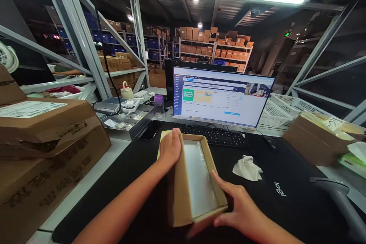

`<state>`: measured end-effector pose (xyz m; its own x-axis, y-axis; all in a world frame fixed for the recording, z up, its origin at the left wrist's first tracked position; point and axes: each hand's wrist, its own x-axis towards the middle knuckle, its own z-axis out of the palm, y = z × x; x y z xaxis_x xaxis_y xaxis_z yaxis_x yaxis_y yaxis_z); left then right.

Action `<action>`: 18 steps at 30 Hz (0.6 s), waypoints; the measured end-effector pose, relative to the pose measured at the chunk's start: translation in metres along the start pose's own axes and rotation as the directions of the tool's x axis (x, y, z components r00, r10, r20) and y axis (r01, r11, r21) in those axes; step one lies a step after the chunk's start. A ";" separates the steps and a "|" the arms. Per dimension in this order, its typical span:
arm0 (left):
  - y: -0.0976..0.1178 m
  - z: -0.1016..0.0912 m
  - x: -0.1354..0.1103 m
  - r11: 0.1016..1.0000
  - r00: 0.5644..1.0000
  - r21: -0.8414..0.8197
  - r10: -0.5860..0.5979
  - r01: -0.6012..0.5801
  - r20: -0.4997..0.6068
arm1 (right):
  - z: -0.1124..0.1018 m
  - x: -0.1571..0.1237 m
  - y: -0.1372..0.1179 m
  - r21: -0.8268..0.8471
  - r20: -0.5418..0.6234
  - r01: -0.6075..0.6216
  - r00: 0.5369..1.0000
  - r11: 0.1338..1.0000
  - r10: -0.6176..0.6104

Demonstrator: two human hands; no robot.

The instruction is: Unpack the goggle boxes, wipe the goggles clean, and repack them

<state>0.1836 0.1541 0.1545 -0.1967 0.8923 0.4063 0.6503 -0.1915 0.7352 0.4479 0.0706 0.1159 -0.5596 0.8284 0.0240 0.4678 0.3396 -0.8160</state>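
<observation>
An open, narrow cardboard box [181, 198] is tilted in front of me over the black desk mat [137, 194]. Inside it lies a flat silvery-white item [198, 183] with pale lettering along its right side; I cannot tell what it is. My left hand [170, 146] is closed round the box's far left corner, thumb along the rim. A bit of something yellow [162, 134] shows behind that hand. At the near right corner my right hand [238, 202] grips the box, its index finger on the right wall and its thumb lower down.
Beyond the box are a keyboard [220, 136] and a lit monitor [220, 97]. A crumpled tissue [247, 167], a mouse [269, 143] and a grey scanner [334, 190] lie to the right. Large cartons [51, 160] crowd the left; a phone [150, 130] lies near the metal tray [128, 131].
</observation>
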 end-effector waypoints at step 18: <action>0.127 0.037 -0.034 0.716 0.860 0.476 0.431 -0.510 0.272 | -0.009 -0.013 0.015 0.434 -0.144 -0.122 0.969 0.892 0.202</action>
<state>0.2998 0.1148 0.2144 0.3108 0.7964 0.5188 0.9157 -0.3972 0.0612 0.4681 0.0693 0.1086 -0.3492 0.9352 -0.0587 0.1884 0.0087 -0.9821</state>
